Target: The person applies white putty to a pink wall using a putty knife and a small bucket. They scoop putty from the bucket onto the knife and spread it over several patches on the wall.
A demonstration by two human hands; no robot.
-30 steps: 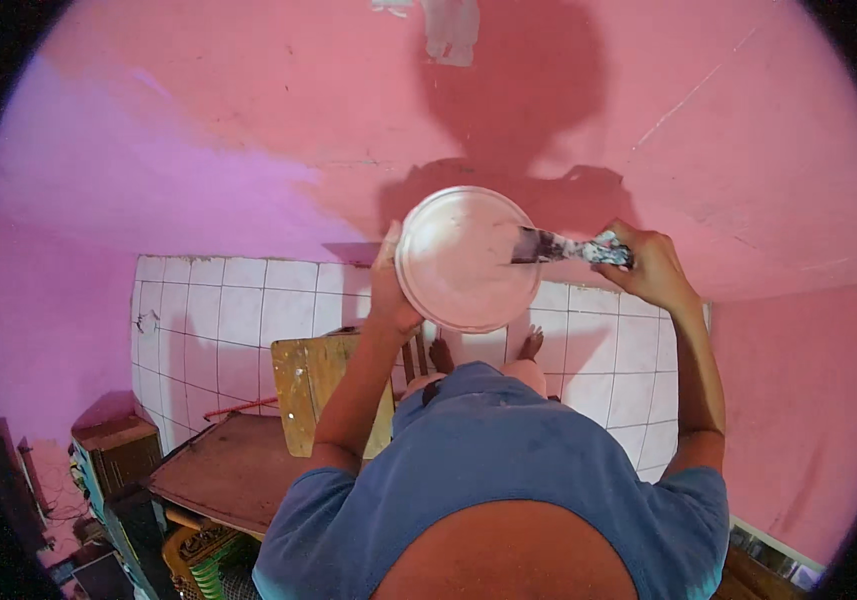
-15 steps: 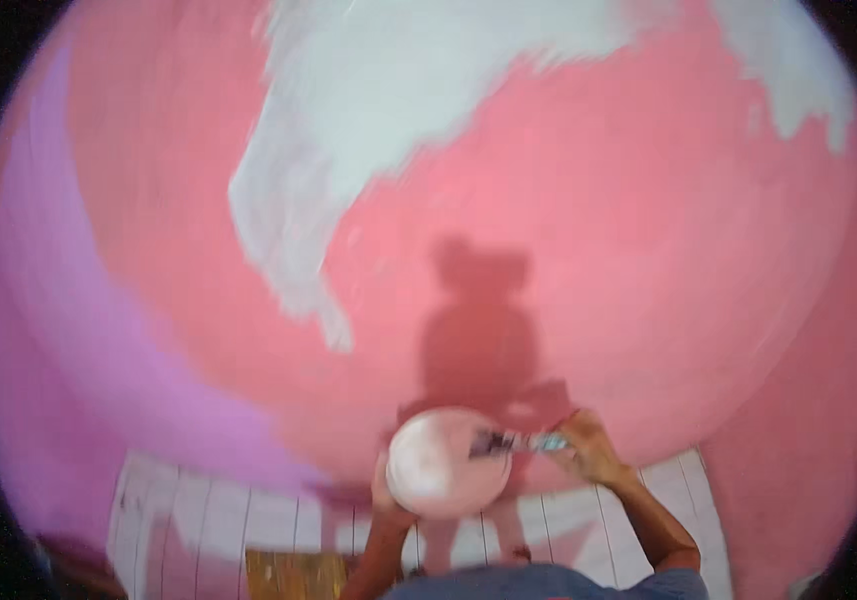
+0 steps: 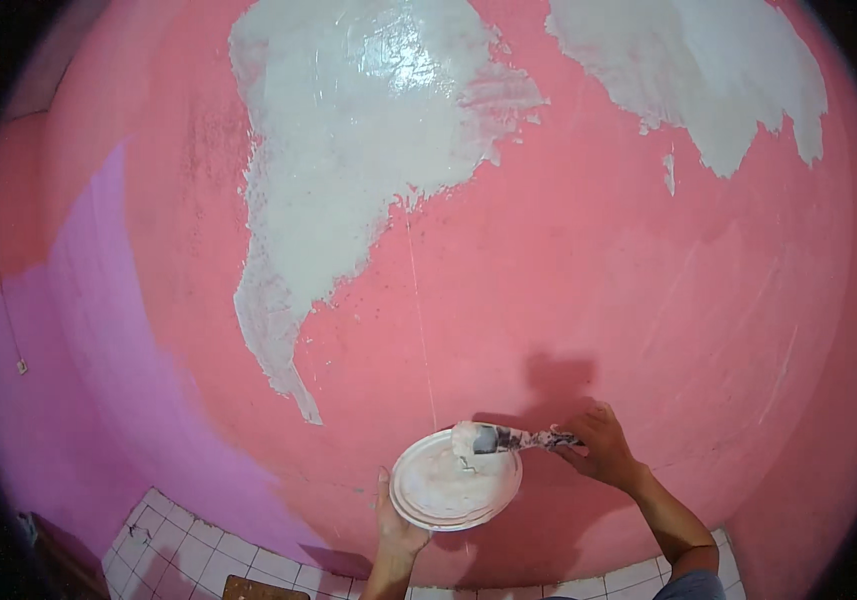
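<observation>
A round, pale plate or lid [image 3: 468,519] rests in my left hand [image 3: 400,528], which grips it by its left, near edge. White paste [image 3: 438,488] is spread across the middle of it. My right hand [image 3: 603,452] is closed round the dark, smeared handle of a putty knife [image 3: 538,439]. The knife lies level, its blade over the plate's far side and pointing left. A lump of white paste [image 3: 464,438] clings to the blade's tip. Whether the blade touches the plate, I cannot tell.
Ahead stands a pink wall [image 3: 528,290] with a large grey-white patch [image 3: 328,190] and another patch [image 3: 728,80] on the right. A purple area [image 3: 148,350] covers the left. White tiles [image 3: 193,545] and a brown wooden piece [image 3: 263,590] lie below. A small socket or switch [image 3: 21,367] hangs far left.
My view has shifted, so the wall patches sit differently and look sharper. The plate appears more tilted. The blade has moved toward its far edge, with a lump of paste now visible on the tip.
</observation>
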